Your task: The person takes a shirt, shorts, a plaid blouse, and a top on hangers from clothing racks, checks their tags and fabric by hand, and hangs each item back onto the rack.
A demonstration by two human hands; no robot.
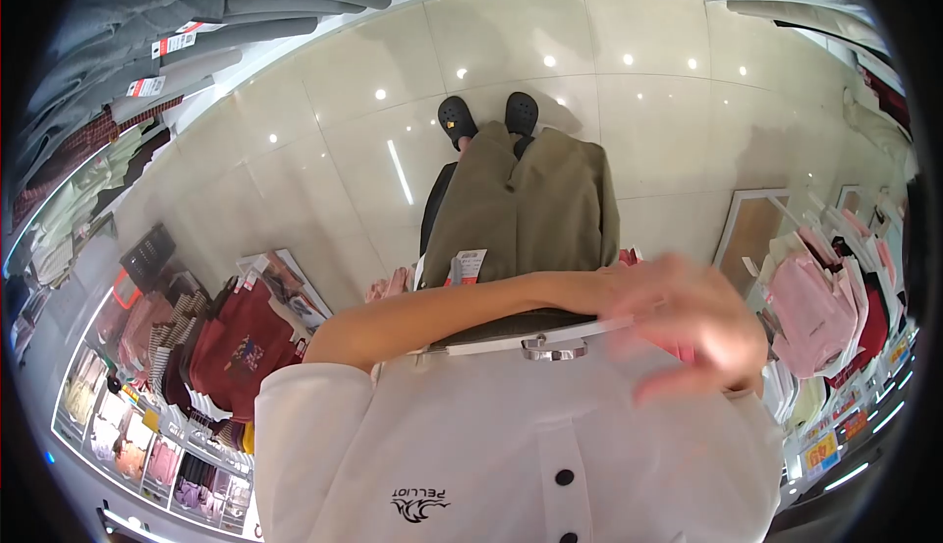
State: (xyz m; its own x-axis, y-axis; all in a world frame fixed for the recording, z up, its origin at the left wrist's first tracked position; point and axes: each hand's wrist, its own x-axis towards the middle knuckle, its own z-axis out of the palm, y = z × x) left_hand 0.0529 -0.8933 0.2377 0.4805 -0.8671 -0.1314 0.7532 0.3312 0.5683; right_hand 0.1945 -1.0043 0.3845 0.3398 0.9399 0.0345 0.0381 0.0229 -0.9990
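Observation:
Olive-green trousers (521, 209) hang upright against my front, with a white and red price tag (470, 266) near their waist. Along the waist runs a pale hanger bar (481, 342) with a shiny metal clip (553, 348). My left arm crosses over the trousers to the right; my left hand (611, 285) is mostly hidden behind the other hand, so its fingers do not show. Beside the bar's right end, my right hand (697, 322) is smeared by motion. Its thumb and fingers look spread apart, with nothing clearly held between them.
Grey folded clothes (226, 12) with tags line a shelf at upper left. A dark red garment (236, 351) hangs on a rack at left, and a pink top (815, 312) on another at right. Dark clogs (455, 120) stand on the tiled floor (363, 170).

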